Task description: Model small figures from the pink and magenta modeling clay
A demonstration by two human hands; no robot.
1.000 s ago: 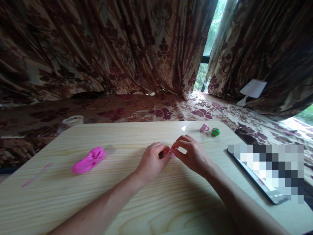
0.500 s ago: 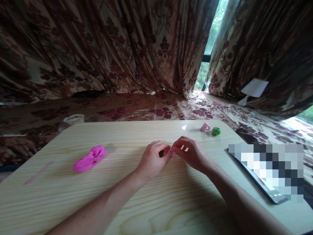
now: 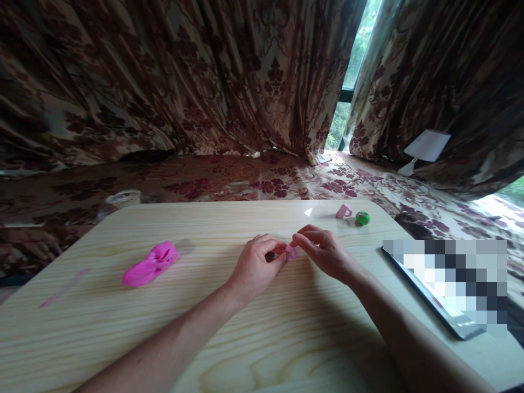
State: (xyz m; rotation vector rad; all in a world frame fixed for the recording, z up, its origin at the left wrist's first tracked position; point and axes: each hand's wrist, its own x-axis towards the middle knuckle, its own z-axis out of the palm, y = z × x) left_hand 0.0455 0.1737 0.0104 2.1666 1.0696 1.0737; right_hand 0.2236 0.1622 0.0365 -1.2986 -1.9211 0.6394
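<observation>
Pinching, my left hand (image 3: 257, 265) is holding a small pink piece (image 3: 291, 251) above the table (image 3: 229, 338), its form partly hidden by my fingers, while my right hand (image 3: 327, 252) is hovering close with fingertips bunched, whether touching the piece I cannot tell.

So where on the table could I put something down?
Bare wood lies between the bright pink lump and left hand, also between the forearms. Tighter: the far right corner, with its pale pink piece and green ball, and around the small pink piece near the right hand.
</observation>
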